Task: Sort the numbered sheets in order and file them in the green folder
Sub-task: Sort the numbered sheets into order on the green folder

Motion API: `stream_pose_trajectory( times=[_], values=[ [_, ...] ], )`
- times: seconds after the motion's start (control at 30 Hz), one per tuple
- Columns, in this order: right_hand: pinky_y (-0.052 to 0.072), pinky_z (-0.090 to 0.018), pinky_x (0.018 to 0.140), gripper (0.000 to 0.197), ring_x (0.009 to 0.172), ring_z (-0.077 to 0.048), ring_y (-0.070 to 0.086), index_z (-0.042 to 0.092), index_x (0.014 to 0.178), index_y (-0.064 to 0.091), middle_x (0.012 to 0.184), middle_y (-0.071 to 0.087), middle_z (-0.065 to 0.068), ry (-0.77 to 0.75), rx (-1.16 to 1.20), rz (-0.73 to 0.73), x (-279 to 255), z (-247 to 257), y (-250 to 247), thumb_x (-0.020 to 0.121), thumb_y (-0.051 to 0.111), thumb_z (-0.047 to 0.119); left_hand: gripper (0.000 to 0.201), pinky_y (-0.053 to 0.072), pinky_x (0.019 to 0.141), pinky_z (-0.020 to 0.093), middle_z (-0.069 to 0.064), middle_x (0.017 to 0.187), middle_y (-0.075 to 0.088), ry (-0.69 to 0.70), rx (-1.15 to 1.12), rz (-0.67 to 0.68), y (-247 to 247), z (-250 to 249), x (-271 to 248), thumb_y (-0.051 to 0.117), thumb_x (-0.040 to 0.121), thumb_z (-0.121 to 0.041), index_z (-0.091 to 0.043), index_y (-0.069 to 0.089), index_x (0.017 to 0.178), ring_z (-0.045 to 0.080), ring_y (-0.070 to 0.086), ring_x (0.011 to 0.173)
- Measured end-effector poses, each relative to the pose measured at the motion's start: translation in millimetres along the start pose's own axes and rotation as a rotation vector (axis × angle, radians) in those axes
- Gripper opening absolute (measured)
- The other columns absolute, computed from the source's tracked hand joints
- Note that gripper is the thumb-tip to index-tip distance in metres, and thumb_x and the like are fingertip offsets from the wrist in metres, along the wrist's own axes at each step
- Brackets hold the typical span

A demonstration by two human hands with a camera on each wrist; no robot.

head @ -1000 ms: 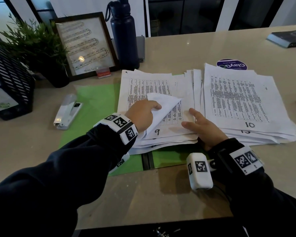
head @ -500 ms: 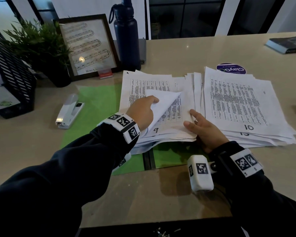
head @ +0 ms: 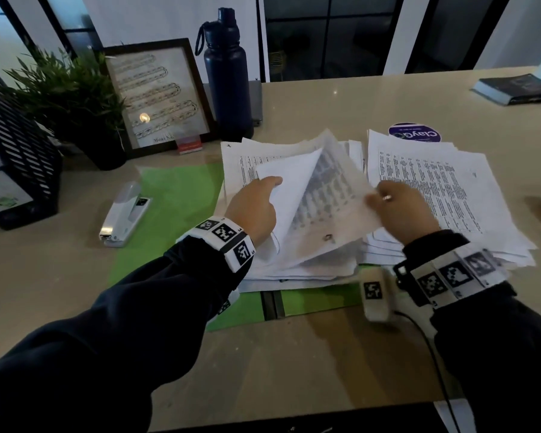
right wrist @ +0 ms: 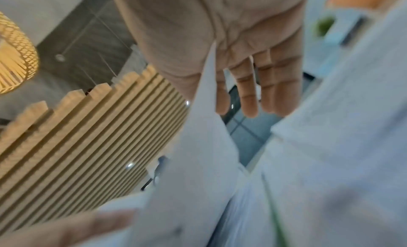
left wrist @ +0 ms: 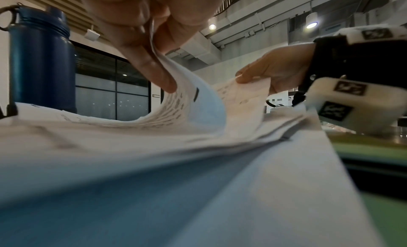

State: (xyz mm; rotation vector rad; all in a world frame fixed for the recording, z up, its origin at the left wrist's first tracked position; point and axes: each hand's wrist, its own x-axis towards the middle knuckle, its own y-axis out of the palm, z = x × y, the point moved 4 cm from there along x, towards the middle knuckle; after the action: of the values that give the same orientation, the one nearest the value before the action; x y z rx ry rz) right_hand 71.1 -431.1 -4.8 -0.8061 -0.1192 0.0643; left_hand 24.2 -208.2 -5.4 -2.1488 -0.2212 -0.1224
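Two loose stacks of printed, numbered sheets lie on the table. The left stack rests on the open green folder; the right stack sits beside it. My left hand pinches the folded-back corner of an upper sheet, seen curled in the left wrist view. My right hand pinches the right edge of a blurred sheet lifted off the left stack. In the right wrist view that sheet's edge runs past the palm, with the fingers nearly straight behind it.
A white stapler lies on the folder's left edge. Behind stand a dark bottle, a framed picture, a potted plant and a black mesh tray. A round sticker and a book lie far right.
My right hand rose from resting flat on the left stack's edge and took hold of a sheet, lifting it rightward. The left hand raised its folded corner a little higher.
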Motion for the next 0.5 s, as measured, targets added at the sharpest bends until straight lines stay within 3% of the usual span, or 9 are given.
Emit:
stream_pose_trajectory(
  times=[0.07, 0.17, 0.27, 0.33, 0.37, 0.43, 0.5],
  values=[
    [0.033, -0.033, 0.061, 0.029, 0.075, -0.031, 0.049, 0.0, 0.074, 0.052, 0.081, 0.055, -0.023, 0.025, -0.019, -0.191, 9, -17, -31, 0.088, 0.048, 0.025, 0.054, 0.03, 0.106, 0.027, 0.005, 0.141, 0.045, 0.01, -0.002, 0.004, 0, 0, 1, 0.036, 0.089, 0.005, -0.016, 0.04, 0.138, 0.02, 0.042, 0.129],
    [0.042, -0.038, 0.066, 0.034, 0.077, -0.041, 0.058, -0.01, 0.082, 0.055, 0.083, 0.058, -0.033, 0.239, -0.023, -0.32, 13, -65, -69, 0.087, 0.044, 0.021, 0.056, 0.032, 0.105, 0.026, 0.004, 0.139, 0.047, 0.043, -0.015, 0.013, 2, 0, 1, 0.036, 0.087, 0.007, -0.017, 0.043, 0.136, 0.019, 0.044, 0.128],
    [0.044, -0.035, 0.06, 0.022, 0.08, -0.038, 0.061, -0.014, 0.098, 0.058, 0.082, 0.054, -0.029, 0.405, -0.127, -0.224, 6, -115, -88, 0.084, 0.053, 0.001, 0.056, 0.033, 0.105, 0.027, 0.002, 0.138, 0.049, 0.071, -0.04, 0.003, 3, 1, 2, 0.036, 0.085, 0.008, -0.018, 0.045, 0.134, 0.018, 0.045, 0.127],
    [0.044, -0.026, 0.043, 0.034, 0.069, -0.02, 0.055, -0.012, 0.116, 0.055, 0.093, 0.056, -0.032, 0.508, -0.103, -0.193, 1, -136, -94, 0.088, 0.051, 0.007, 0.055, 0.031, 0.104, 0.024, 0.002, 0.138, 0.048, 0.075, -0.048, -0.021, 0, -1, 1, 0.036, 0.086, 0.007, -0.018, 0.045, 0.134, 0.017, 0.045, 0.126],
    [0.042, -0.025, 0.04, 0.036, 0.062, -0.016, 0.047, -0.012, 0.12, 0.053, 0.089, 0.057, -0.029, 0.54, -0.096, -0.175, -1, -142, -98, 0.092, 0.047, 0.01, 0.055, 0.031, 0.102, 0.023, 0.003, 0.136, 0.049, 0.084, -0.045, -0.027, -1, -2, 1, 0.036, 0.086, 0.007, -0.018, 0.046, 0.134, 0.018, 0.045, 0.125],
    [0.037, -0.025, 0.048, 0.034, 0.056, -0.018, 0.04, -0.014, 0.117, 0.054, 0.067, 0.048, -0.013, 0.588, -0.18, -0.125, -4, -149, -101, 0.093, 0.046, 0.009, 0.053, 0.029, 0.103, 0.022, 0.005, 0.133, 0.052, 0.125, -0.029, 0.0, 1, -5, 0, 0.037, 0.086, 0.007, -0.018, 0.05, 0.131, 0.018, 0.046, 0.125],
    [0.041, -0.03, 0.059, 0.031, 0.063, -0.026, 0.047, -0.013, 0.115, 0.056, 0.063, 0.04, -0.004, 0.576, -0.201, -0.104, -1, -152, -104, 0.091, 0.05, 0.006, 0.05, 0.028, 0.105, 0.024, 0.003, 0.132, 0.054, 0.182, 0.01, 0.092, 7, -7, -2, 0.038, 0.087, 0.005, -0.019, 0.054, 0.127, 0.018, 0.044, 0.127]
  ],
)
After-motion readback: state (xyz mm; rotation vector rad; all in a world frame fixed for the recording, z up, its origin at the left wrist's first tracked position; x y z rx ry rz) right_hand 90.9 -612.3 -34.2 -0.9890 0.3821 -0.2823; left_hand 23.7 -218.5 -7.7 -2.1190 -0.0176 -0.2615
